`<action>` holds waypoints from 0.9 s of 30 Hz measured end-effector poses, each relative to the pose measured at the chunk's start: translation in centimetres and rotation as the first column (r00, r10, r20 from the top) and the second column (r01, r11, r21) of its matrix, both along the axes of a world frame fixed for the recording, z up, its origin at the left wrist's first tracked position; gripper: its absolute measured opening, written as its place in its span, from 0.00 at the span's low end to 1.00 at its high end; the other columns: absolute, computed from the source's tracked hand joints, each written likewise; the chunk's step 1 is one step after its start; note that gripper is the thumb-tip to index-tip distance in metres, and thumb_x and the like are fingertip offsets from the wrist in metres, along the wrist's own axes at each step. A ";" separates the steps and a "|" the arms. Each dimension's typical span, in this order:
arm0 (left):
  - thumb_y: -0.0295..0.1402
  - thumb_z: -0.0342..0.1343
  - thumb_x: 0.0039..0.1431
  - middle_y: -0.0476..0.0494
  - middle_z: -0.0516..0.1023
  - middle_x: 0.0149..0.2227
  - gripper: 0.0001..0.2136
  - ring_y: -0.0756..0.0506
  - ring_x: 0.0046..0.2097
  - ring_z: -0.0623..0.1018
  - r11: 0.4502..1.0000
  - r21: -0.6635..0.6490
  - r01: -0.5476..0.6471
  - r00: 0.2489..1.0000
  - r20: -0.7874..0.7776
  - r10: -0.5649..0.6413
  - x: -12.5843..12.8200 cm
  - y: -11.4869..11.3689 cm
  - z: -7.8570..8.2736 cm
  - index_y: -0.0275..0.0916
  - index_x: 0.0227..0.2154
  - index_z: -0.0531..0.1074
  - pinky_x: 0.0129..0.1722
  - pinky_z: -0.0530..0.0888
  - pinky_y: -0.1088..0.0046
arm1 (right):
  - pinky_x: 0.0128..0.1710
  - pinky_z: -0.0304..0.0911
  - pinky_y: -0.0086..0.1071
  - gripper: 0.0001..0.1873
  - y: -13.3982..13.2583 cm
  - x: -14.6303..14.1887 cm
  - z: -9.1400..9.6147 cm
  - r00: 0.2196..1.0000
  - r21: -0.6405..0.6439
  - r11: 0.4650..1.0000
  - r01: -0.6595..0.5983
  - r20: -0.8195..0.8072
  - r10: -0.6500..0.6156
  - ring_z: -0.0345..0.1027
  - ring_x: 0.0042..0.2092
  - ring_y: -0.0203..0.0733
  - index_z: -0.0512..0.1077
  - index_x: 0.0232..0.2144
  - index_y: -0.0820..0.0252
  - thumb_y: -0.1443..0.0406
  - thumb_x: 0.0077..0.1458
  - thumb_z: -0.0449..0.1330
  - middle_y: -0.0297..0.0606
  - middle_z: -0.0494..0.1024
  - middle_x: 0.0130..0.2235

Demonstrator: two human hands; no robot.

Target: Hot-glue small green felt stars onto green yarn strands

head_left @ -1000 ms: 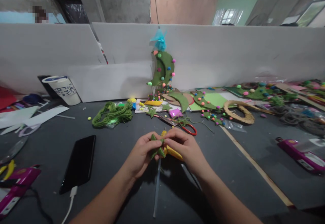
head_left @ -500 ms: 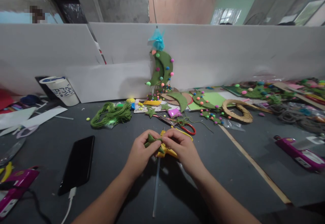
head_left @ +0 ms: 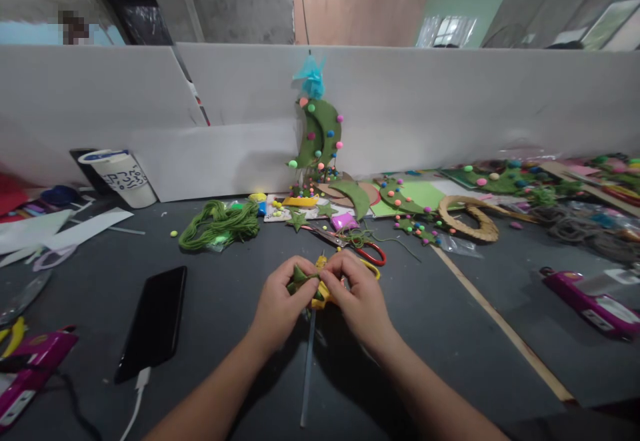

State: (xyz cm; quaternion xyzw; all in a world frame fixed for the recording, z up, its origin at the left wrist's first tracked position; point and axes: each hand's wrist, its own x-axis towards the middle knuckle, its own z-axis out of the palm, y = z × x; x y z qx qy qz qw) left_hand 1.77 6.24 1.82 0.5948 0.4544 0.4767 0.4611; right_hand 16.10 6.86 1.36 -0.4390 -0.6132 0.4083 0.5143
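Between my hands is a small green felt star (head_left: 300, 276), partly covered by my fingers. My left hand (head_left: 284, 298) is closed on it, thumb and fingers pinching its body. At its right point, my right hand (head_left: 356, 294) pinches with thumb and forefinger. Beneath the hands lies a yellow glue gun (head_left: 323, 298), largely hidden, with a clear glue stick (head_left: 307, 374) running out toward me. Just beyond are red-handled scissors (head_left: 370, 252) and a tangle of green yarn (head_left: 357, 236). Two more green stars (head_left: 297, 220) lie behind them.
A black phone (head_left: 153, 321) on a white cable lies at left, near a green yarn bundle (head_left: 220, 224). Felt moon decorations with pompoms (head_left: 320, 134) hang at the back. A straw ring (head_left: 467, 218), wooden strip (head_left: 500, 321) and purple power strip (head_left: 590, 301) are at right.
Both hands stay together at the star. My fingers have shifted slightly around it, and the right fingers have drawn in a little. Nothing else has visibly moved.
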 end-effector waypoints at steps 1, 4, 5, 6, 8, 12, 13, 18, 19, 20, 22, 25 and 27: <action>0.29 0.54 0.52 0.51 0.68 0.28 0.03 0.52 0.29 0.67 0.999 -0.045 0.023 0.998 0.059 -0.020 0.0 0.0 -0.1 0.37 0.25 0.66 0.28 0.66 0.78 | 0.33 0.56 0.29 0.08 0.0 0.1 0.1 1.000 0.000 1.000 -0.012 0.002 0.012 0.60 0.32 0.36 0.67 0.22 0.59 0.65 0.52 0.57 0.32 0.67 0.28; 0.31 0.54 0.53 0.51 0.68 0.28 0.03 0.53 0.26 0.67 0.975 -0.197 0.103 0.961 0.272 -0.046 -0.1 0.2 -0.3 0.37 0.27 0.67 0.23 0.65 0.79 | 0.33 0.58 0.29 0.06 0.2 0.3 0.3 0.989 -0.095 0.989 -0.116 -0.099 0.107 0.63 0.34 0.36 0.71 0.31 0.57 0.63 0.53 0.56 0.33 0.69 0.33; 0.31 0.54 0.53 0.52 0.68 0.27 0.03 0.53 0.26 0.67 0.967 -0.226 0.114 0.946 0.321 -0.037 0.0 0.3 -0.4 0.37 0.27 0.67 0.23 0.65 0.79 | 0.33 0.58 0.29 0.06 0.2 0.3 0.3 0.986 -0.108 0.986 -0.130 -0.122 0.117 0.63 0.35 0.36 0.71 0.33 0.57 0.63 0.53 0.56 0.34 0.69 0.36; 0.31 0.55 0.52 0.52 0.68 0.26 0.04 0.54 0.26 0.67 0.961 -0.248 0.122 0.935 0.354 -0.027 0.0 0.3 -0.3 0.37 0.27 0.67 0.23 0.65 0.80 | 0.33 0.58 0.29 0.06 0.3 0.3 0.2 0.986 -0.105 0.987 -0.125 -0.128 0.111 0.63 0.35 0.36 0.72 0.33 0.56 0.63 0.52 0.57 0.35 0.69 0.38; 0.30 0.55 0.51 0.52 0.68 0.25 0.04 0.54 0.26 0.67 0.951 -0.279 0.134 0.918 0.396 -0.013 0.0 0.3 -0.2 0.36 0.26 0.67 0.22 0.65 0.81 | 0.31 0.57 0.28 0.04 0.3 0.2 0.1 0.992 -0.076 0.993 -0.088 -0.094 0.081 0.62 0.33 0.35 0.73 0.30 0.57 0.65 0.49 0.59 0.36 0.68 0.39; 0.29 0.57 0.49 0.52 0.68 0.26 0.04 0.55 0.25 0.67 0.919 -0.353 0.173 0.899 0.437 -0.002 0.1 0.3 0.3 0.35 0.25 0.67 0.20 0.64 0.83 | 0.29 0.56 0.29 0.01 0.1 -0.1 0.0 0.999 -0.039 0.998 -0.040 -0.033 0.039 0.61 0.31 0.35 0.71 0.25 0.58 0.67 0.48 0.60 0.36 0.69 0.36; 0.29 0.57 0.49 0.52 0.68 0.28 0.04 0.55 0.25 0.67 0.911 -0.370 0.181 0.895 0.447 0.004 0.1 0.2 0.4 0.36 0.25 0.67 0.20 0.64 0.83 | 0.30 0.56 0.29 0.02 0.1 -0.1 0.0 0.999 -0.035 0.998 -0.044 -0.031 0.042 0.61 0.32 0.35 0.71 0.25 0.58 0.67 0.48 0.60 0.36 0.69 0.36; 0.30 0.60 0.47 0.51 0.70 0.35 0.10 0.55 0.28 0.69 0.916 -0.375 0.141 0.880 0.472 0.057 0.1 0.4 0.3 0.40 0.33 0.67 0.17 0.63 0.85 | 0.25 0.55 0.27 0.04 0.0 0.0 -0.1 0.998 -0.137 0.989 -0.051 -0.053 0.044 0.59 0.26 0.34 0.68 0.26 0.58 0.65 0.49 0.58 0.32 0.68 0.26; 0.31 0.61 0.46 0.51 0.70 0.35 0.11 0.55 0.28 0.69 0.919 -0.368 0.139 0.879 0.474 0.057 0.1 0.4 0.2 0.40 0.34 0.67 0.16 0.62 0.86 | 0.23 0.54 0.27 0.04 0.0 0.0 -0.1 0.996 -0.183 0.981 -0.061 -0.071 0.049 0.57 0.24 0.33 0.68 0.26 0.58 0.63 0.50 0.58 0.30 0.66 0.24; 0.31 0.61 0.47 0.51 0.70 0.33 0.11 0.55 0.27 0.69 0.917 -0.371 0.148 0.877 0.478 0.051 0.1 0.5 0.1 0.40 0.34 0.67 0.16 0.62 0.86 | 0.22 0.53 0.26 0.05 -0.1 -0.1 -0.1 0.994 -0.223 0.972 -0.077 -0.098 0.057 0.56 0.23 0.32 0.67 0.27 0.58 0.63 0.50 0.58 0.28 0.65 0.22; 0.31 0.61 0.48 0.51 0.70 0.30 0.11 0.56 0.25 0.69 0.899 -0.397 0.186 0.866 0.499 0.041 0.1 0.6 0.0 0.39 0.35 0.68 0.14 0.61 0.87 | 0.20 0.52 0.25 0.07 -0.1 -0.2 -0.1 0.983 -0.274 0.954 -0.122 -0.163 0.080 0.55 0.21 0.31 0.65 0.27 0.58 0.61 0.50 0.57 0.27 0.64 0.21; 0.28 0.59 0.49 0.50 0.70 0.28 0.11 0.57 0.23 0.68 0.840 -0.475 0.262 0.825 0.562 0.060 0.0 0.8 -0.1 0.36 0.37 0.71 0.15 0.60 0.89 | 0.19 0.51 0.24 0.07 -0.3 -0.3 0.1 0.976 -0.286 0.946 -0.153 -0.196 0.098 0.54 0.20 0.30 0.64 0.27 0.58 0.62 0.50 0.57 0.26 0.63 0.21; 0.26 0.58 0.49 0.49 0.69 0.27 0.11 0.59 0.23 0.67 0.792 -0.514 0.328 0.785 0.616 0.075 -0.2 0.9 0.0 0.34 0.37 0.72 0.14 0.60 0.90 | 0.21 0.51 0.25 0.06 -0.3 -0.2 0.2 0.982 -0.250 0.959 -0.134 -0.163 0.095 0.54 0.22 0.30 0.65 0.26 0.59 0.62 0.50 0.58 0.26 0.62 0.21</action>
